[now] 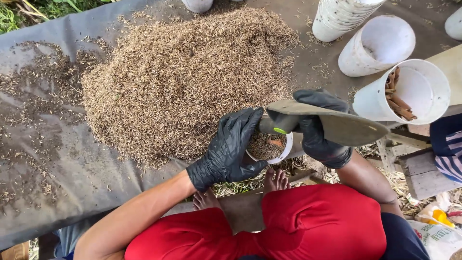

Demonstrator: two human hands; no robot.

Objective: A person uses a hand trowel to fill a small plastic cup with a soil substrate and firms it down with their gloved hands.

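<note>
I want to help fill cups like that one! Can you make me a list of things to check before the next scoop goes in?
1. Left hand has hold of the small white cup: ok, gloved fingers wrap its side.
2. Right hand grips the flat scoop: ok.
3. Both hands gloved: ok, black gloves on each.
4. Room left in the cup: cannot tell for sure; husks already reach near the rim.
5. More husks to take: ok, the big pile lies on the grey sheet right ahead.
6. Bare toes away from the scoop: ok, they sit below the cup.
</note>
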